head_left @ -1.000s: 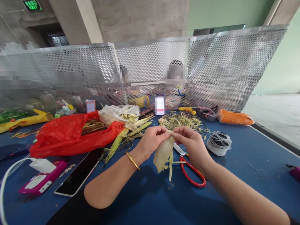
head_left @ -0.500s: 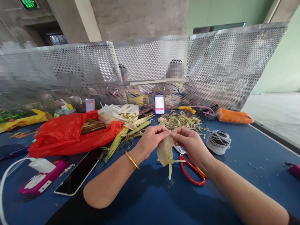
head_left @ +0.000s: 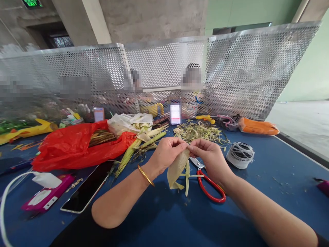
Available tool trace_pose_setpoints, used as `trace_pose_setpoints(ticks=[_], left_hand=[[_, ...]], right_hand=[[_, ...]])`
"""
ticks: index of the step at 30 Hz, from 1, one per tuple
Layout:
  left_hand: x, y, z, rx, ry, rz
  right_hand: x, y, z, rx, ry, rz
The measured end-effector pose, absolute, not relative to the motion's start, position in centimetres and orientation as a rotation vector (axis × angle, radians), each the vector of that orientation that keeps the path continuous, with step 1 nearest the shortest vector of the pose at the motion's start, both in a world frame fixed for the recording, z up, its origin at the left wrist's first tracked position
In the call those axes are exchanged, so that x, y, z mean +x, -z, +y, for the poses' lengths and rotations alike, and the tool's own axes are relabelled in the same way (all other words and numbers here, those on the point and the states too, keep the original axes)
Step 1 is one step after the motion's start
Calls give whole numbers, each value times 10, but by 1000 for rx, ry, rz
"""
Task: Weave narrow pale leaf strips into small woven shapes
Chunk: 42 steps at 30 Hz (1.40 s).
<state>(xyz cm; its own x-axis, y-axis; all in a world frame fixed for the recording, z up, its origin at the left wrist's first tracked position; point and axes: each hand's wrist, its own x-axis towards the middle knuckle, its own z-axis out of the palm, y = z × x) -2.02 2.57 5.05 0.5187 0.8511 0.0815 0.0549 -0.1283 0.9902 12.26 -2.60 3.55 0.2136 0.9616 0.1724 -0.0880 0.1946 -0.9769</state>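
Left hand [head_left: 166,156] and right hand [head_left: 209,156] pinch a papery corn husk [head_left: 177,168]

Thumbs and forefingers of both hands meet tip to tip, gripping the husk's gathered upper end; the digits hide that end itself. It hangs above the blue table [head_left: 154,223], between the two wrists. The piece is pale cream, thin and slightly translucent, with a curled lower edge. Its long axis slopes: the narrow end points up and away from the wearer, while the wider end drops toward the wearer and leans to the left.

Greenish strips [head_left: 187,180] cross beside the husk's lower part; whether they join it or lie on the table cannot be told. Just to the right lie scissors [head_left: 199,166], with steel blades directed away and a looped red handle; the right hand and wrist cover part of them.

Beyond the fingers spreads a tangled heap of shredded husk [head_left: 203,133], dry and curly. Long, fibrous leaves [head_left: 128,156] lie to the left, in front of a crinkled white plastic bag [head_left: 120,121] and beside a glossy red plastic bag [head_left: 69,147]. A flat black smartphone [head_left: 86,188] rests near the left forearm. On the right sit a rounded spool of grey cord [head_left: 239,157] and a soft orange packet [head_left: 258,126]. Behind everything stands a perforated metal screen [head_left: 161,65].
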Motion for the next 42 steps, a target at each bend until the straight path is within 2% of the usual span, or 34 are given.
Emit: trace_pose_setpoints(ticks=[8,15,30,35,42], left_hand=[[-15,-45,21,1510,-886,833],[-10,-37,19,1279,-889,762],[-13,-41,32,1262,-1037,816],[-14,-45,31,1284,-1095,823],[-14,-43,29,1441,-1114,781]], right_hand=[[121,-28,-26,-1120,-756,-1202],[121,-24,-28,-1236,-314,-1412],[119,-31,-33,-893,-577,-1399],[119,-36,-35,-937,-618,-1388],[119,-35,-29,-1021,-866,-1145]])
